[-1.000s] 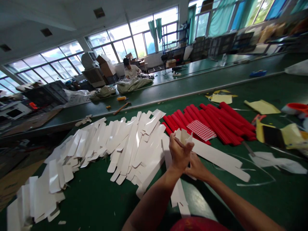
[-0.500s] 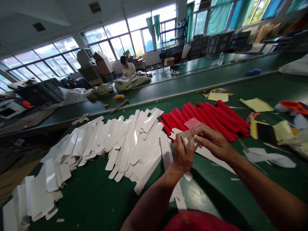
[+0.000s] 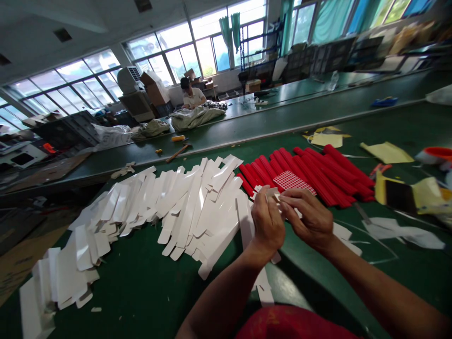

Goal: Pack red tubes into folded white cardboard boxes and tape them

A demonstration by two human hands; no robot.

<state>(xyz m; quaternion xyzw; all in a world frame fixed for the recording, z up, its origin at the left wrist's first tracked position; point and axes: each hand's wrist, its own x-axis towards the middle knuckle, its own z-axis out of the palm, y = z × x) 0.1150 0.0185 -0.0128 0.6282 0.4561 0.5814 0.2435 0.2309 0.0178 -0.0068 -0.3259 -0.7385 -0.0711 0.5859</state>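
Note:
Both hands meet over the green table, with a white cardboard box [image 3: 272, 192] between them, its end flaps at my fingers. My left hand [image 3: 267, 225] is closed around its near side. My right hand [image 3: 310, 217] pinches at the end, thumb and fingers together; the fingers hide much of the box. Just beyond lie red tubes [image 3: 319, 172] in a row, with a red-and-white dotted sheet [image 3: 294, 181] on them. To the left spreads a pile of flat white boxes [image 3: 215, 207]. Another white box strip [image 3: 244, 216] lies under my left hand.
Yellow sheets [image 3: 387, 151] and white paper scraps [image 3: 399, 230] lie at the right, near orange-handled scissors [image 3: 381, 168]. A hammer [image 3: 178, 152] rests on the table's far side. Across the tables a person [image 3: 192, 95] sits behind a grey-green sack [image 3: 197, 117].
My right hand has turned so its back faces up more, with fingers at the box end. The box shows less between the hands. The view has shifted slightly.

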